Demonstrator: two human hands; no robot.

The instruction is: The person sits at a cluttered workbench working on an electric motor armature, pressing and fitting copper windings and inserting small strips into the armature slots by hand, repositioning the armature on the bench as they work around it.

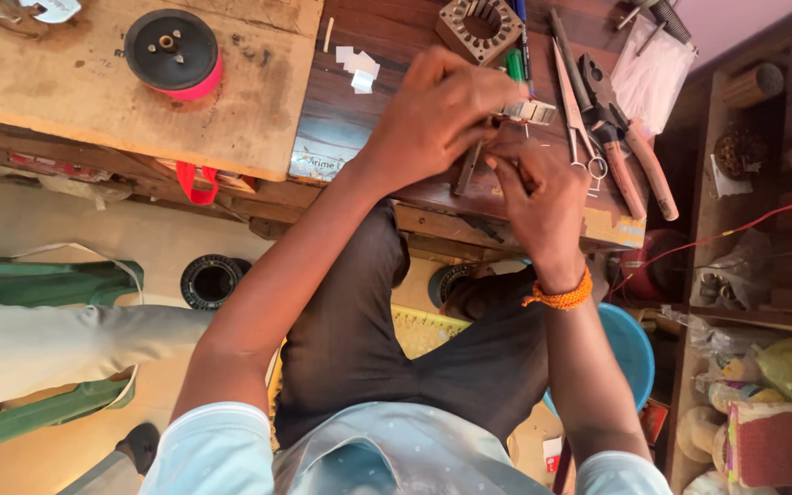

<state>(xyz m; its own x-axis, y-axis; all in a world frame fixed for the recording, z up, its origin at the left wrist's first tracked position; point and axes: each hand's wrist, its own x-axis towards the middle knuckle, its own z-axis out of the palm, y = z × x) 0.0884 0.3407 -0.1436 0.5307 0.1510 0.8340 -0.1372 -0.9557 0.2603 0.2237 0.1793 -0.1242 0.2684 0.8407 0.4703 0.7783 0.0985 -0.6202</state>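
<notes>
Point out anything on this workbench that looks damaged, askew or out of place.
The wooden board on the left of the bench is stained and chipped, and small white paper scraps lie scattered near it. Both hands, left hand and right hand, meet over a small metal part. Nothing is spilled.

Pale printed label (pixel 324 163) stuck flat on dark bench top at near edge, rectangular, whitish-blue, worn. Clear plastic bag (pixel 650 75) at bench's far right corner, crinkled, whitish. Yellow-and-white sticker (pixel 623 226) on bench front edge at right, partly torn. More clear bags (pixel 724 353) on side shelf at right, lumpy, holding pale and yellow-green contents. Small red-and-white packet (pixel 553 452) low beside right forearm, details too small to tell.
</notes>
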